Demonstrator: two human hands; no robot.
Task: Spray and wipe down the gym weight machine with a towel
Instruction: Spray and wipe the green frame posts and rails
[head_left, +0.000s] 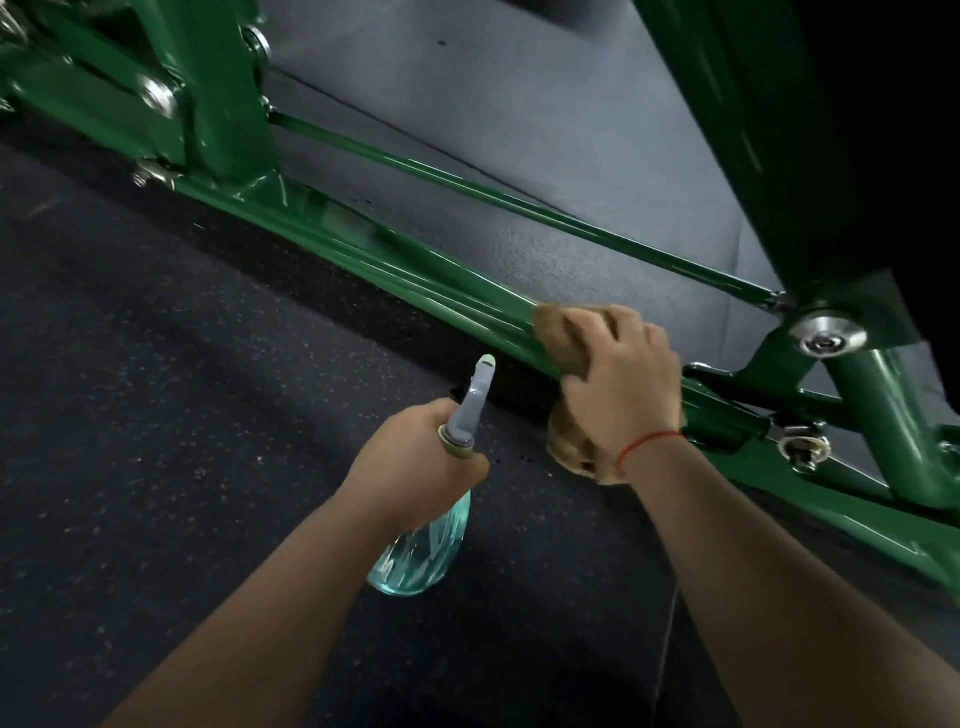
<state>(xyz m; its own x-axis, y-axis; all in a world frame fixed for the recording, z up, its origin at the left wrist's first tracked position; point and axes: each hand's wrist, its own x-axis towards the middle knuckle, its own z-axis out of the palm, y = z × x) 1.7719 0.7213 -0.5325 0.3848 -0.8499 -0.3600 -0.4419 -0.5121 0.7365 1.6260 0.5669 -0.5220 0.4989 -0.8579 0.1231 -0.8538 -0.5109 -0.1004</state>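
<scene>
The green weight machine frame runs diagonally across the view, its low base bar (363, 249) lying on the floor. My right hand (623, 389) presses a tan towel (563, 332) over that bar, fingers curled round the cloth; part of the towel hangs below my wrist. My left hand (415, 462) grips the neck of a clear teal spray bottle (421, 551), whose grey nozzle (475, 395) points up toward the bar, just left of the towel.
Dark speckled rubber flooring (156, 415) fills the left and bottom. A thinner green rod (519, 208) runs parallel behind the base bar over grey matting. Green uprights stand at top left (223, 104) and right (893, 415), with silver bolts (826, 332).
</scene>
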